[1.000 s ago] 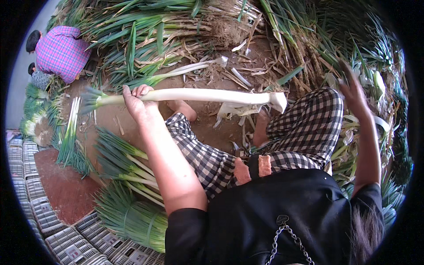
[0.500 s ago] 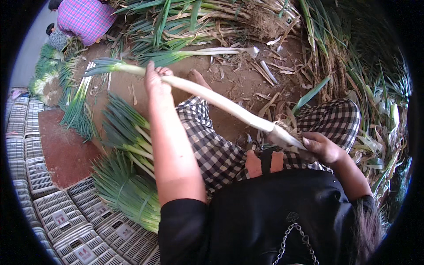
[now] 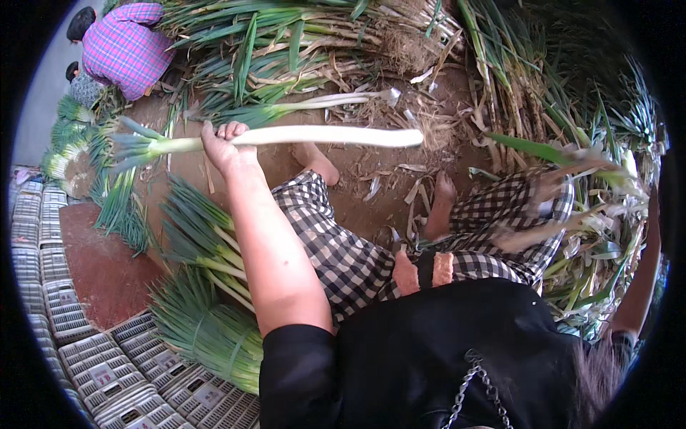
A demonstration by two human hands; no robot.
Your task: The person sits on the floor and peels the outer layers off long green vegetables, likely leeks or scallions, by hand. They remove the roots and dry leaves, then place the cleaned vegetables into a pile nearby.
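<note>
Far left: grey plastic crates (image 3: 86, 357) along the ground's left edge, trimmed leek bundles (image 3: 193, 286) lying beside them on the dirt ground (image 3: 357, 193). My left hand (image 3: 225, 146) is clenched around a peeled leek (image 3: 321, 136), held level above the ground, green top pointing left, white shaft running right past my bare feet. Untrimmed leek pile (image 3: 300, 43) along the far edge. My right hand: only a blurred arm at the right edge, can't tell its grip.
</note>
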